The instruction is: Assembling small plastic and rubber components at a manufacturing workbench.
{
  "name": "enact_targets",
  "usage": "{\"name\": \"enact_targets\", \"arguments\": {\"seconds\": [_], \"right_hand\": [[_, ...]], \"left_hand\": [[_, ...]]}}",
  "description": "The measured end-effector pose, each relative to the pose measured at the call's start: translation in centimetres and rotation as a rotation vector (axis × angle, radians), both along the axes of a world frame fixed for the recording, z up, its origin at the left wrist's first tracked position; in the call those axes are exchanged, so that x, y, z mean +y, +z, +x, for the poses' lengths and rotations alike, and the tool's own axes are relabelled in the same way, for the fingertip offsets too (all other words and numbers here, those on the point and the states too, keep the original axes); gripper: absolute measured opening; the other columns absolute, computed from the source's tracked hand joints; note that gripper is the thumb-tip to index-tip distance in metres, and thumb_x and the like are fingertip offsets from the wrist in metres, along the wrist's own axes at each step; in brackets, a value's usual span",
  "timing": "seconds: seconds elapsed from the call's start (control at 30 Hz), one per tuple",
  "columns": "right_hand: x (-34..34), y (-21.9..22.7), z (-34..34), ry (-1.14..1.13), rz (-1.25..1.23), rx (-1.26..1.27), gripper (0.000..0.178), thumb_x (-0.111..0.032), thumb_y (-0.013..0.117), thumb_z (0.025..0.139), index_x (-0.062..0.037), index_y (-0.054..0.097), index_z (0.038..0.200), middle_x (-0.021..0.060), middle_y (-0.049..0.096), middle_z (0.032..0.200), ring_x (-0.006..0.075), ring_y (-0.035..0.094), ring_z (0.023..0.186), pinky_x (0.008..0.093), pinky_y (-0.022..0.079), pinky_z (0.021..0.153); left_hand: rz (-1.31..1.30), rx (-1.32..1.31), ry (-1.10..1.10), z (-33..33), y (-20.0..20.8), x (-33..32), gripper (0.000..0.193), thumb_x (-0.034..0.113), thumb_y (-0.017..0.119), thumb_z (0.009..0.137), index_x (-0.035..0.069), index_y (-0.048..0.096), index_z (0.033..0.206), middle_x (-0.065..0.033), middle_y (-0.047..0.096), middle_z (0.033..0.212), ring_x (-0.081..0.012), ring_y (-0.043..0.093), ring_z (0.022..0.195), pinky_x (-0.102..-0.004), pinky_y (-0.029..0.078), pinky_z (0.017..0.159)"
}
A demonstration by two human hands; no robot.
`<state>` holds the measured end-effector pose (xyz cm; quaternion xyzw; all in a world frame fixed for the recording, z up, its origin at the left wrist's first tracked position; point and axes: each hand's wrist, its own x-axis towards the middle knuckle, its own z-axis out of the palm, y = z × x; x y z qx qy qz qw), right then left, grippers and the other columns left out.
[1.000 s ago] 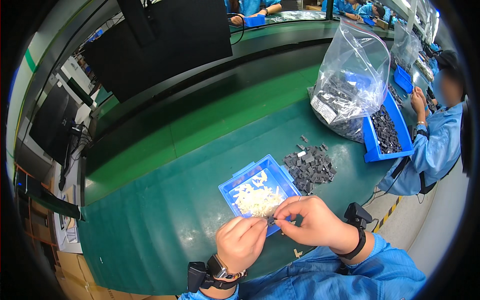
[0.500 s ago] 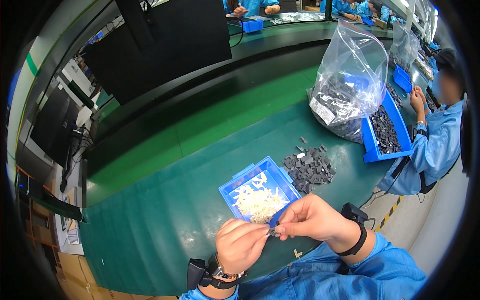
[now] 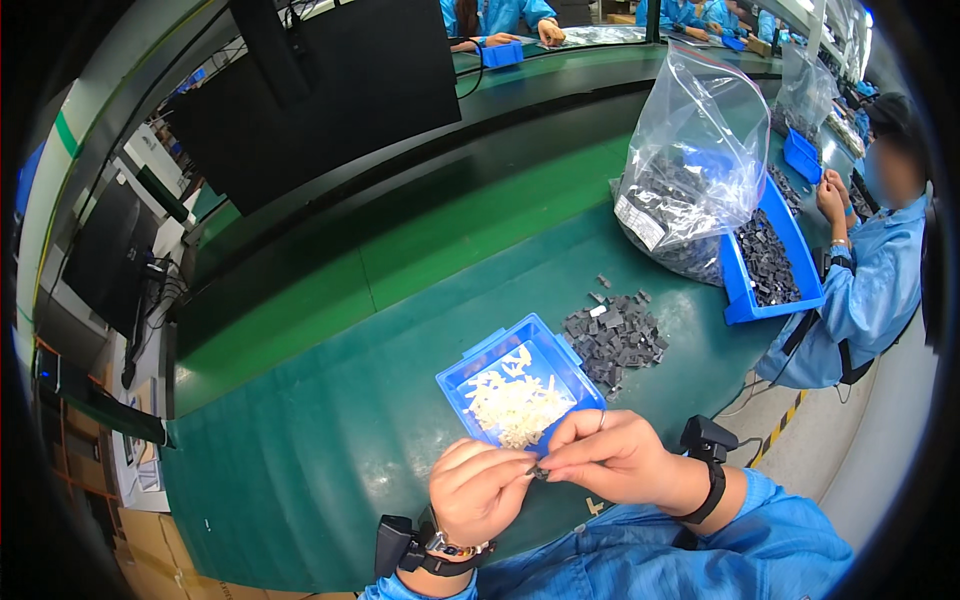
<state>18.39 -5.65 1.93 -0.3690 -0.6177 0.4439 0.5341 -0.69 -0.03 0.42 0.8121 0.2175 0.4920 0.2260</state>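
Observation:
Between my fingertips is a small dark grey plastic part [image 3: 540,473]. My left hand [image 3: 478,492] pinches it from the left, and my right hand [image 3: 612,458] meets it from the right with thumb and finger closed. Both hands are just in front of a shallow blue tray [image 3: 457,383], partly covering its near edge. Cream-coloured small pieces [image 3: 515,405] lie heaped inside that tray. A loose pile of dark grey parts [image 3: 615,338] spreads on the green table behind my right hand.
A clear plastic bag [image 3: 690,170] full of dark parts leans against a blue bin [image 3: 745,300] of similar parts at the right. A co-worker [image 3: 880,260] sits beyond it. A cream piece [image 3: 594,506] lies near the table edge. A black monitor [image 3: 320,100] stands far left.
My right hand has turned and lowered slightly, its fingers now closer to my left fingertips around the dark part. My left hand has hardly moved.

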Motion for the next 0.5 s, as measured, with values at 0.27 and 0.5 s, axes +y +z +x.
{"name": "enact_targets", "arguments": {"seconds": [0.27,0.5], "right_hand": [[-0.13,-0.79,0.22,0.096,0.065,-0.078,0.031,-0.003,0.078,0.081,-0.0060,0.073,0.111,0.0069,0.062,0.093,0.0180,0.063,0.082,0.0281,0.051,0.070],[-0.10,0.15,0.03,-0.109,0.465,-0.485,0.032,-0.011,0.081,0.073,-0.0022,0.069,0.102,0.0066,0.060,0.089,0.0243,0.060,0.076,0.0343,0.050,0.066]], "left_hand": [[-0.040,0.002,-0.060,-0.22,-0.67,0.08,0.014,-0.003,0.075,0.067,0.003,0.069,0.078,-0.0076,0.072,0.077,-0.0219,0.066,0.063,-0.0320,0.047,0.057],[-0.029,-0.039,-0.068,-0.03,-1.01,-0.03,0.013,-0.001,0.076,0.065,0.005,0.065,0.070,-0.0074,0.068,0.068,-0.0233,0.064,0.058,-0.0319,0.046,0.055]]}}
